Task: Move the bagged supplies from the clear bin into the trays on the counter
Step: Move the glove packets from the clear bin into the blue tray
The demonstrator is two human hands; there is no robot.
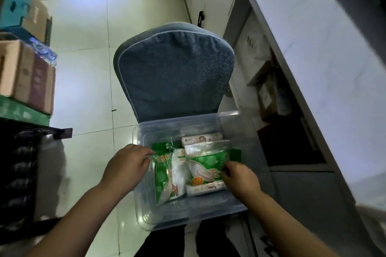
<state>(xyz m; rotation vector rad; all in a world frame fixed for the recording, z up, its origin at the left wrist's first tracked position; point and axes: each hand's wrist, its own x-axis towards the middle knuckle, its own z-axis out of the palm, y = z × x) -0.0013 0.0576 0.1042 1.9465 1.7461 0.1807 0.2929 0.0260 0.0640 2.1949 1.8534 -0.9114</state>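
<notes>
Clear bin sits on a blue padded chair, white counter off to the right; no trays visible in frame. Bagged supplies all inside the bin: green glove packs, a white roll pack at the back. Left hand reaches in from the left, fingers pinched on the top corner of the left green glove pack. Right hand comes from the right, fingers curled shut on the right edge of the right green glove pack. Both forearms angle forward and down, wrists over the bin's side walls. Judgement: grab step. Pinch well into the film, not just the seal, lift straight up to clear the rim, watch that the white pack wedged between doesn't drag out
</notes>
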